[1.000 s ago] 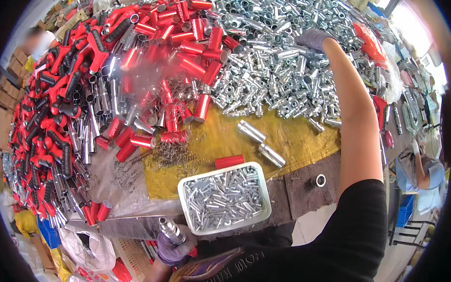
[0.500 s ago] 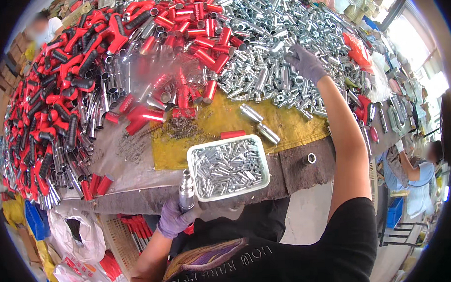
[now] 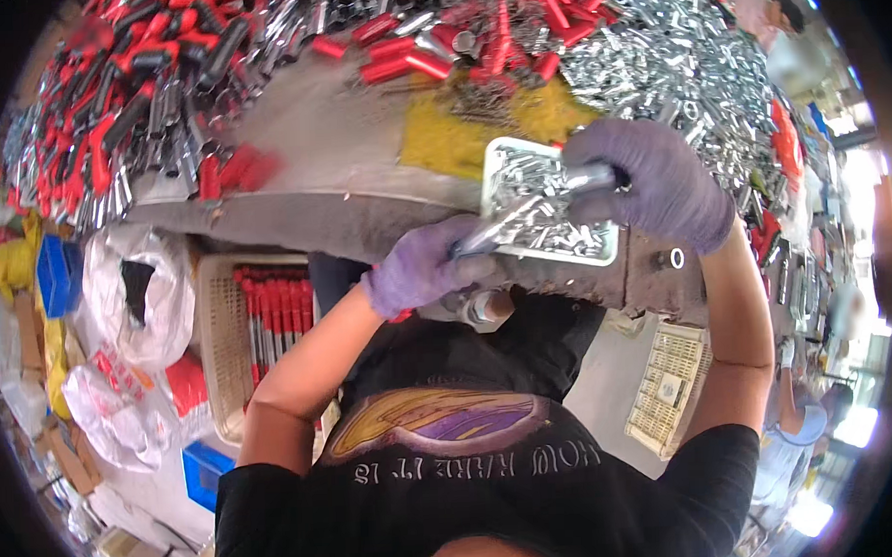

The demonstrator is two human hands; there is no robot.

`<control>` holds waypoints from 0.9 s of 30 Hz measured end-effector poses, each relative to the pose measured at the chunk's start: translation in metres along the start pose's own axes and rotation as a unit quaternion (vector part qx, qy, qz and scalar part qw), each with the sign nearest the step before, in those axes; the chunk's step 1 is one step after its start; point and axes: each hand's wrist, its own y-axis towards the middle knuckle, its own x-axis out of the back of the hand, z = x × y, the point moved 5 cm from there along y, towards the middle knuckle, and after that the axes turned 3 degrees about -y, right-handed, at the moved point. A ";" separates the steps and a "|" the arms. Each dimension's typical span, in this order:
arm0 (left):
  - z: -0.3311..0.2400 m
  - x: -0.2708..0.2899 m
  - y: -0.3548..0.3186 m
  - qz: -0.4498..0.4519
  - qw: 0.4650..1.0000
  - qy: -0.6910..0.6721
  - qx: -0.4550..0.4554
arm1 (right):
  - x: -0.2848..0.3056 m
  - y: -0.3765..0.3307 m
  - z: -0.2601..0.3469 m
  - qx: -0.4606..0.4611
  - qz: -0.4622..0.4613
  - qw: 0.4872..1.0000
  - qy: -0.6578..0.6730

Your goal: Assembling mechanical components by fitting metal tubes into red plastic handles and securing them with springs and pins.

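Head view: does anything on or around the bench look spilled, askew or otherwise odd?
Nothing looks damaged. The loose heaps of silver tubes and red-handled parts cover the bench, but seem sorted. The metal tray sits near the bench's front edge, tilted, beneath the left hand and right hand.

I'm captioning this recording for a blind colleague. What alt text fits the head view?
Two hands in purple gloves, left hand and right hand, hold a shiny metal rod between them over a metal tray of small silver parts at the workbench edge. Piles of red-handled pieces and silver tubes cover the bench behind.
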 end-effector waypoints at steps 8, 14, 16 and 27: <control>0.013 0.001 -0.004 -0.036 0.993 0.020 -0.115 | -0.058 0.030 0.048 -0.014 0.197 0.978 -0.069; 0.009 0.000 -0.008 -0.033 0.994 0.041 -0.100 | -0.046 0.010 0.039 0.104 0.049 0.993 -0.010; 0.012 0.001 -0.007 -0.027 0.993 0.046 -0.108 | -0.042 0.009 0.046 0.056 0.080 0.995 -0.028; 0.004 -0.001 -0.008 -0.019 0.988 0.108 -0.109 | -0.044 0.003 0.044 -0.075 0.068 0.993 -0.056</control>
